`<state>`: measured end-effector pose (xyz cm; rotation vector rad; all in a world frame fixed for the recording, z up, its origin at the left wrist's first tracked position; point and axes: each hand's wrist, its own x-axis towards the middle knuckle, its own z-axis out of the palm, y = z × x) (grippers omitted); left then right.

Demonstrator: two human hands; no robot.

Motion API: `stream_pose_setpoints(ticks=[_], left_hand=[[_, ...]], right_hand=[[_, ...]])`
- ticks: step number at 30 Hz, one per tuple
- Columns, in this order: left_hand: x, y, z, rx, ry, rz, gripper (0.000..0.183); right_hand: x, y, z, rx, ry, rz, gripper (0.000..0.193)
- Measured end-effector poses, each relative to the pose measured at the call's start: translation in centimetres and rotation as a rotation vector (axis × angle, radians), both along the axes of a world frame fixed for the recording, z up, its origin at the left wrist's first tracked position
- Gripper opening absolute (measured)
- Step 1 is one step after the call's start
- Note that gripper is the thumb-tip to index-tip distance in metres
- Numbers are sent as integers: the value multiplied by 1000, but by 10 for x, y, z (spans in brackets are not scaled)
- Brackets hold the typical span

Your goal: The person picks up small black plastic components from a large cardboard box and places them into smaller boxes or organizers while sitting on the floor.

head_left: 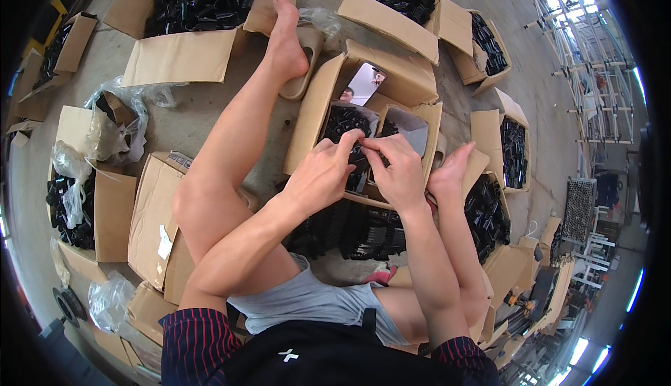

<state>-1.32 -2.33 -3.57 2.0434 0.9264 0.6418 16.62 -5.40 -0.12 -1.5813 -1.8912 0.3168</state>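
Note:
Fingertips nearly meeting, my left hand (325, 173) and my right hand (397, 171) are both closed in a pinch. Whatever lies between them is too small and covered to name. They hover over an open cardboard box (307, 131) holding two grey-walled trays. Small dark pieces (346, 119) fill the left tray; the right tray (409, 126) shows a bare grey wall and some dark pieces, partly behind my right hand. Leaning at the box's far side is a phone (364, 84) with a lit screen. Black plastic parts (374, 234) lie in rows below my wrists.
Open cartons of black parts stand all around, including a large carton (175, 57) at the far left and another (391, 19) at the far right. Crumpled plastic bags (112, 302) lie at left. My bare feet flank the box. A metal rack (580, 57) stands at right.

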Motion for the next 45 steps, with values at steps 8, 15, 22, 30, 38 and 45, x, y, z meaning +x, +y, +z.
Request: stream_pose_setpoints(ticks=[8,15,22,30,38,45], left_hand=[[1,0,0,4,-36,0,65],[1,0,1,21,-52,18,64],[1,-1,1,12,-40,20,61],[0,0,1,22,-41,17,58],[3,0,1,18,-58,13,57],[1,0,3,-18,-123,43,52]], right_hand=[[3,0,-2,37,-31,41,9],[2,-1,-2,24,-36,50,11],[4,-3,-4,-9,10,51,11],[4,-2,-2,-19,13,30,10],[5,-3,-3,-20,42,-9,9],[10,-9,2,92,84,-101,11]])
